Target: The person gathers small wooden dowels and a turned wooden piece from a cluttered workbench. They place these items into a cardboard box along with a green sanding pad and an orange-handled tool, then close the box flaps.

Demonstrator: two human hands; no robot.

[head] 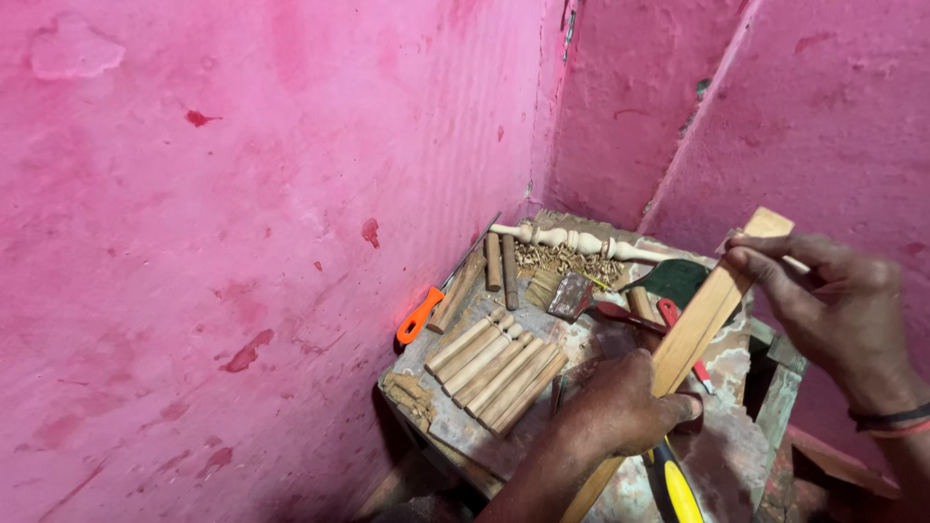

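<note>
A long, flat strip of pale wood (699, 327) slants over the scuffed, paint-flecked worktop (455, 416), set in a corner of rough pink walls (194, 242). The left hand (620, 402) has its fingers clenched around the strip's lower part; the right hand (833, 310) pinches a thin pale stick (794, 262) against its upper end. Smooth round dowels (494, 366) lie side by side beside a turned spindle (572, 239) with curly shavings.

Worn bench (722, 455) bears dowels (494, 366), turned spindle (572, 240)
</note>
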